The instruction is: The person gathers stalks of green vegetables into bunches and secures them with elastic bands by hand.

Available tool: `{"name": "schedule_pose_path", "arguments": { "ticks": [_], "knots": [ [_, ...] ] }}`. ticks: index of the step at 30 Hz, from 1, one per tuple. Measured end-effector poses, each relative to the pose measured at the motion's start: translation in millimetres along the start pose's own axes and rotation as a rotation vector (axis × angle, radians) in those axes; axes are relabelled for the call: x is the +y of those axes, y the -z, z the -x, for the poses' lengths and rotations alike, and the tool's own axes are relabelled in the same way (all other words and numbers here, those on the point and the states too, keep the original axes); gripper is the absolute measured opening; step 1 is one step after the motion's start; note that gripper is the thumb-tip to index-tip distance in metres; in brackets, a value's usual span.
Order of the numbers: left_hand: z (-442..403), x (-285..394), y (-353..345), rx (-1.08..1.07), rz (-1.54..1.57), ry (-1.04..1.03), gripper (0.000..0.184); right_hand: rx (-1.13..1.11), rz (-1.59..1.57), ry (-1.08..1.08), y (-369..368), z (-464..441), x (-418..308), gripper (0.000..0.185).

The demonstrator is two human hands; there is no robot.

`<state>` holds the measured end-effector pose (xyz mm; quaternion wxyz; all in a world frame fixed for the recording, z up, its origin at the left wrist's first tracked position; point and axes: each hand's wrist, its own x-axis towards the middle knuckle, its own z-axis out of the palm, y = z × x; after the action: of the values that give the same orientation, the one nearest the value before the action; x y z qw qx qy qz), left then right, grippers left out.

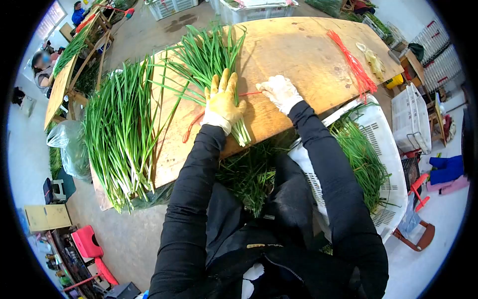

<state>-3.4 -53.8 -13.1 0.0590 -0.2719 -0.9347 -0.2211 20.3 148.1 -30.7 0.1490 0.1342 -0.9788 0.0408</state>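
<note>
Our left hand (pixel 223 102) sits towards 12 o'clock, palm down across the green bunch (pixel 206 55), fingers slightly spread, thumb jutting off to 2! The bunch lies on the desk (pixel 294 47), leaf tips fanning up to 11, pale stalk ends poking out past our wrist at 5. Over at 1 o'clock, our right hand (pixel 281 93) has its fingers pinching one end of a red tie (pixel 250 93)! In it runs to our left hand, where we lose sight of it, and a red length shows on the bunch's 8 o'clock side. Out at 9 we have a big green pile (pixel 119 129); at 2, red strands (pixel 356 67) and a loose glove (pixel 371 60); at 3, a white basket (pixel 396 172) holding more leaves (pixel 357 154)
</note>
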Motion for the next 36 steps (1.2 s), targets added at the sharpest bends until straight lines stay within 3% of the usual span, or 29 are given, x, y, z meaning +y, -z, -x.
{"name": "schedule_pose_path", "arguments": {
  "ticks": [3, 8, 18, 20, 27, 28, 29, 31, 33, 35, 36],
  "knots": [
    [3, 5, 0, 0.014, -0.001, -0.004, 0.072, 0.156, 0.068, 0.118, 3, 16, 7, 0.010],
    [4, 9, -2, -0.012, -0.051, -0.012, 0.073, 0.114, 0.038, 0.016, 7, 29, 22, 0.008],
    [9, 3, 10, -0.028, -0.029, -0.102, 0.074, 0.061, 0.123, 0.000, 22, 21, 13, 0.019],
    [12, 3, 19, 0.009, -0.006, -0.125, 0.065, 0.234, 0.009, -0.011, 30, 22, -1, 0.023],
    [37, -2, 39, 0.333, 0.089, -0.187, 0.043, 0.361, -0.437, -0.081, 41, 26, -55, 0.023],
    [47, -4, 44, 0.414, 0.121, -0.194, 0.040, 0.157, -0.491, -0.286, 47, 29, -61, 0.031],
    [53, -15, 43, 0.481, 0.160, -0.243, 0.042, 0.160, -0.489, -0.276, 49, 29, -71, 0.031],
    [72, -21, 56, 0.488, 0.194, -0.207, 0.041, 0.149, -0.547, -0.395, 50, 23, -98, 0.049],
    [99, -26, 64, 0.505, 0.198, -0.193, 0.042, 0.172, -0.495, -0.244, 45, 18, -116, 0.077],
    [128, -36, 70, 0.459, 0.298, -0.156, 0.040, 0.159, -0.402, -0.212, 36, 17, -126, 0.085],
    [142, -41, 75, 0.454, 0.278, -0.159, 0.040, 0.015, -0.290, -0.259, 31, 17, -129, 0.088]
  ]
}}
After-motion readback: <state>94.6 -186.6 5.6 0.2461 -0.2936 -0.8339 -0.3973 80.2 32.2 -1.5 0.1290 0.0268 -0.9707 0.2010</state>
